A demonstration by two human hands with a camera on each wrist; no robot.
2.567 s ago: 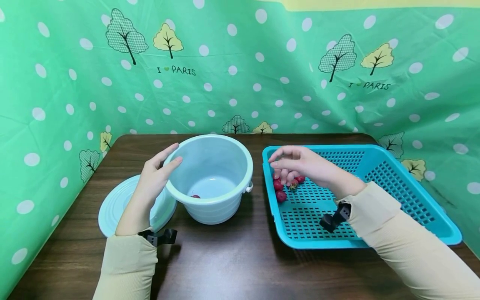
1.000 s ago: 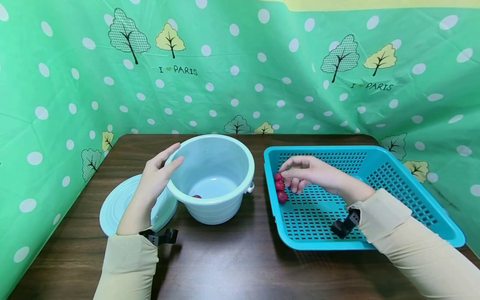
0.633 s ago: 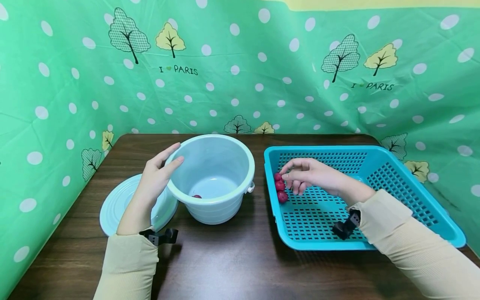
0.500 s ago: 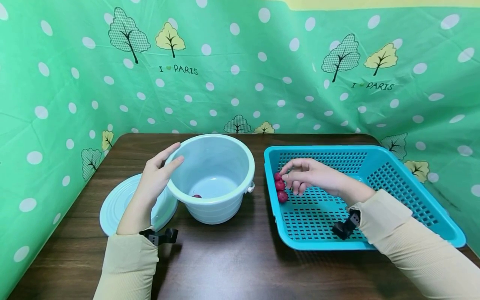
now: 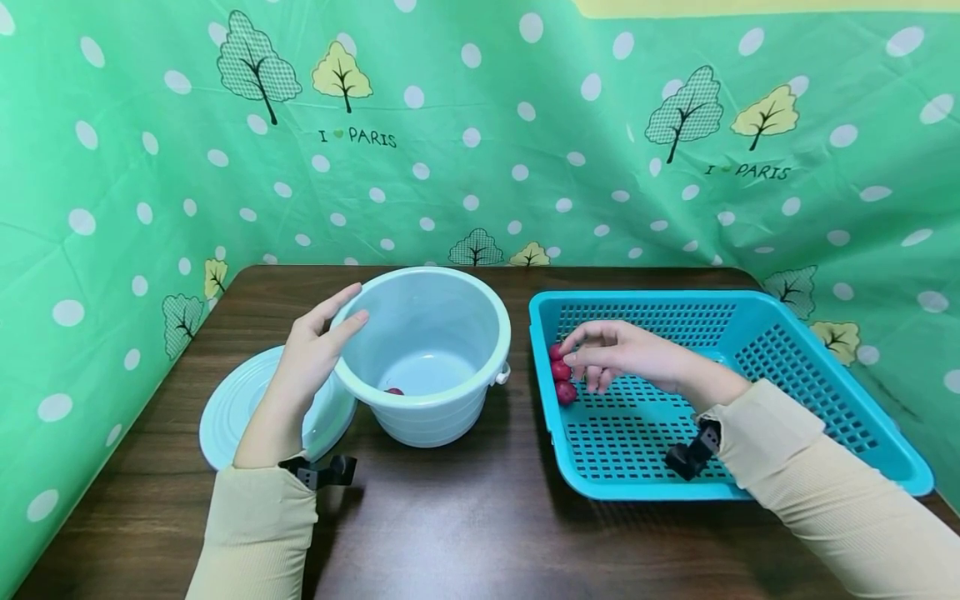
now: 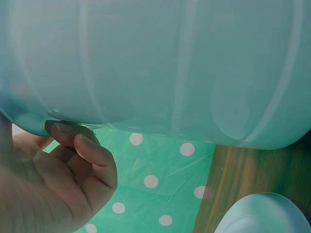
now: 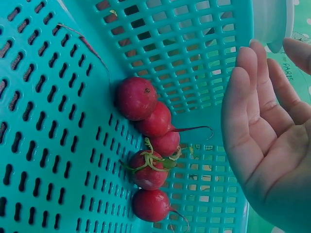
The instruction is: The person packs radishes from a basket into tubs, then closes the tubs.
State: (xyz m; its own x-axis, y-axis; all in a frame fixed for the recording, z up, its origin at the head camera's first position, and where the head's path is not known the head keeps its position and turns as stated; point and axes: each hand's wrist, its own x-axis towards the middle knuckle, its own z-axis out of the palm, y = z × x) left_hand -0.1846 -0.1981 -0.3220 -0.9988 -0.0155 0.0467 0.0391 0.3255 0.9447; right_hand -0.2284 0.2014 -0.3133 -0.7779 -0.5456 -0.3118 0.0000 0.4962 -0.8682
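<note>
My left hand (image 5: 311, 346) grips the rim of a pale blue bucket (image 5: 427, 427), with the thumb over the rim. In the left wrist view its fingers (image 6: 99, 158) curl at the edge of the bucket. Part of a red radish (image 5: 394, 392) shows on the bucket's floor; the near rim hides the rest. My right hand (image 5: 615, 350) hovers over the left side of a turquoise basket (image 5: 645, 488), fingers loosely bent and holding nothing. Beside it several red radishes (image 7: 137, 98) lie in a row along the basket wall, one with green stem stubs; in the head view the hand hides some.
A pale blue lid (image 5: 228, 408) lies on the dark wooden table (image 5: 465, 517), left of the bucket and partly under my left forearm. A white knob (image 5: 501, 375) juts from the bucket's right side. Green polka-dot cloth (image 5: 480, 100) hangs behind the table and down its sides.
My right hand has shifted slightly right and nearer to me, then stayed almost still over the basket. It now covers the stemmed radish in the head view. The left hand keeps its grip.
</note>
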